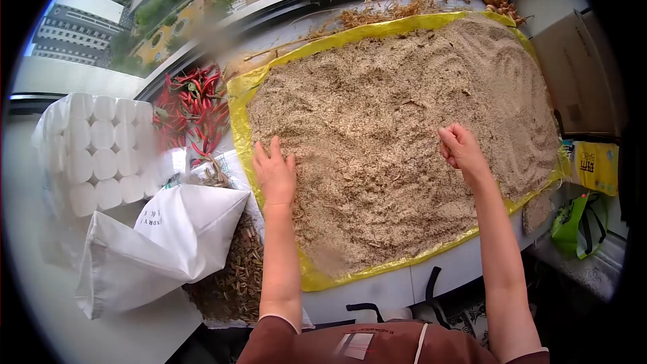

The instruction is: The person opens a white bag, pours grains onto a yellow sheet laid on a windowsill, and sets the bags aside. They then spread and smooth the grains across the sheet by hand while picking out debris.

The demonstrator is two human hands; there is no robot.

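A broad layer of pale tan seeds or grain (377, 141), mixed with dark bits of chaff, lies spread over a yellow sheet (237, 98). At the left edge of the layer is my left hand (275, 174), its fingers spread and nothing in them. My right hand (464, 149) is over the right part of the layer with its fingers curled closed. Whatever those fingers may hold is hidden.
Red chilies (195, 104) lie at the left, beside wrapped white rolls (101, 152). A white cloth bag (168, 232) partly covers dried brown pods (236, 276). Dry stalks (384, 10) line the window. At right stand a cardboard box (576, 74) and a green bag (576, 226).
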